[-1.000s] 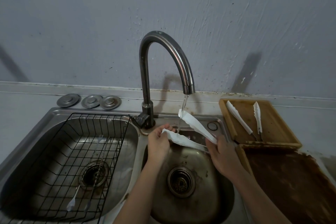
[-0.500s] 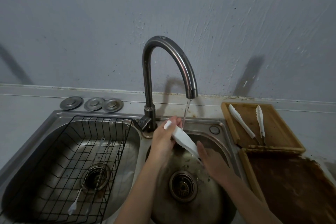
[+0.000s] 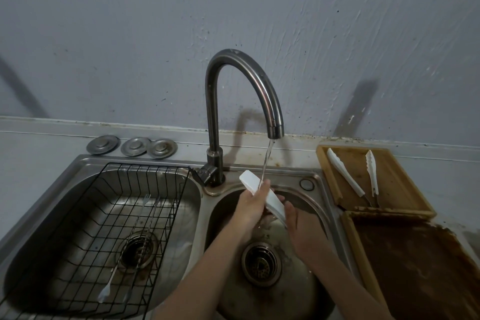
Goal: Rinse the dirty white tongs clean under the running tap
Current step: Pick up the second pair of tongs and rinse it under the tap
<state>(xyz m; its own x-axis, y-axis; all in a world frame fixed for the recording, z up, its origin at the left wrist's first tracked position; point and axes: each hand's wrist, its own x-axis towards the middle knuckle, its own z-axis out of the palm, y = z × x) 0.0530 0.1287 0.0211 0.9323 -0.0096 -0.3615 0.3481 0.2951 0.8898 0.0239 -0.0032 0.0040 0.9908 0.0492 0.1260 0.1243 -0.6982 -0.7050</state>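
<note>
White tongs point(image 3: 272, 199) are pressed closed and held slanting over the right sink basin point(image 3: 306, 291). My left hand point(image 3: 250, 206) grips them near the upper end. My right hand point(image 3: 298, 223) holds the lower end, which its fingers hide. Water runs from the curved metal tap point(image 3: 275, 125) in a thin stream point(image 3: 267, 161) that lands on the tongs right by my left fingers.
A second pair of white tongs point(image 3: 345, 175) lies open on a wooden tray point(image 3: 405, 187) at the right, with a stained tray point(image 3: 415, 262) in front of it. A black wire rack point(image 3: 104, 236) with utensils fills the left basin. Three metal plugs point(image 3: 132, 146) sit behind it.
The tongs were spread open a second ago; now their arms are pressed together. My left hand has moved up onto the upper end, and the stream now lands there.
</note>
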